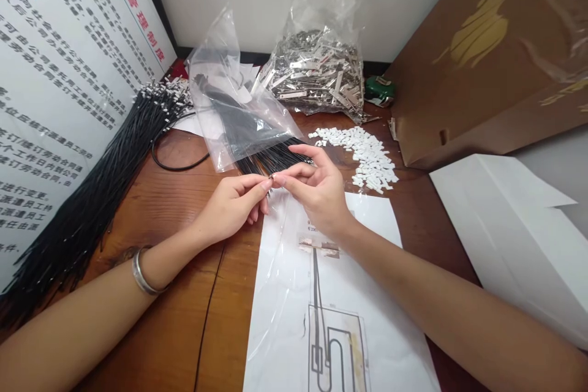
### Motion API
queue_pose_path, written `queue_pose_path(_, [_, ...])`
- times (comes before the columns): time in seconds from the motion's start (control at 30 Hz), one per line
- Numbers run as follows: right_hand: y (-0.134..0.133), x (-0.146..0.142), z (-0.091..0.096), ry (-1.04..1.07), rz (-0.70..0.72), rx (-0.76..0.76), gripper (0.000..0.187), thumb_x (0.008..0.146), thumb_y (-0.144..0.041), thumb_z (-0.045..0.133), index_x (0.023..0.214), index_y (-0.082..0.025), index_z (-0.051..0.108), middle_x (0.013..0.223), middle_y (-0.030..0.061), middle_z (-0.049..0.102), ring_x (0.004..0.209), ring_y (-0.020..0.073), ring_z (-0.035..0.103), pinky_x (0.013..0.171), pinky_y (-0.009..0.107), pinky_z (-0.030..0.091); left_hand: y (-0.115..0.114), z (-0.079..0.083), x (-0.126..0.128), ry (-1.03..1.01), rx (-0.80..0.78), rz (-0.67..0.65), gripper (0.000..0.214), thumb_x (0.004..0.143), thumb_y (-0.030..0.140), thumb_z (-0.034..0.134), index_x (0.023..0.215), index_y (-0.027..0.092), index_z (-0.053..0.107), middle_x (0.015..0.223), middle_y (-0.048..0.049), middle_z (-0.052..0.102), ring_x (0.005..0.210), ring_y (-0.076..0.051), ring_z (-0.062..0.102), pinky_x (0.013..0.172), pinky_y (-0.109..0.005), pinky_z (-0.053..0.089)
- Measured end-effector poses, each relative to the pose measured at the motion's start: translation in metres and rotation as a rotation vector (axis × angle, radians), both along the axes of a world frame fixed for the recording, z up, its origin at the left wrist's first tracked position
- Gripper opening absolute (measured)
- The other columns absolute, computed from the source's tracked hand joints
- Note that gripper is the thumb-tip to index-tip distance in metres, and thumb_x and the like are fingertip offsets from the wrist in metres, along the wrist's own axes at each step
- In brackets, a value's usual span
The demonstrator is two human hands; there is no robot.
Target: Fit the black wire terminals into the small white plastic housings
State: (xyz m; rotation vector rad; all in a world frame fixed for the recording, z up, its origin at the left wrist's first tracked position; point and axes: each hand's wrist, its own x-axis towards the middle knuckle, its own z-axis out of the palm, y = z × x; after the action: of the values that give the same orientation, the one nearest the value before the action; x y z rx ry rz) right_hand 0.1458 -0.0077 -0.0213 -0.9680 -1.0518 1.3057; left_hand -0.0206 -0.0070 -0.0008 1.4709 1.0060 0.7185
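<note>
My left hand (234,203) and my right hand (315,187) meet fingertip to fingertip above the wooden table (184,318). Both pinch a tiny metal part (271,178) at the end of a thin black wire. The wire comes from a bunch of black wires (271,159) lying half inside a clear plastic bag (229,104) just behind my hands. A silver bangle (141,274) is on my left wrist. What exactly the small part is, I cannot make out.
A long bundle of black cables with white ends (92,196) lies at left beside a printed board (55,73). A bag of metal clips (316,73), a heap of small white connectors (367,153), a brown box (482,61) and a paper drawing (331,318) surround my hands.
</note>
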Motion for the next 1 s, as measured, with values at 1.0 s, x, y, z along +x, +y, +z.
queue_pose_path(1.0, [0.011,0.012,0.007,0.028,0.199,-0.166,0.055,0.061,-0.023,0.083,0.108,-0.017,0.056,0.065,-0.0023,0.069,0.042,0.0046,0.040,0.040,0.021,0.022,-0.003,0.003,0.006,0.019,0.005,0.059,0.020,0.087,0.031,0.054,0.077,0.014,0.058,0.050,0.0059,0.047,0.043,-0.006,0.044,0.040,-0.016,0.036])
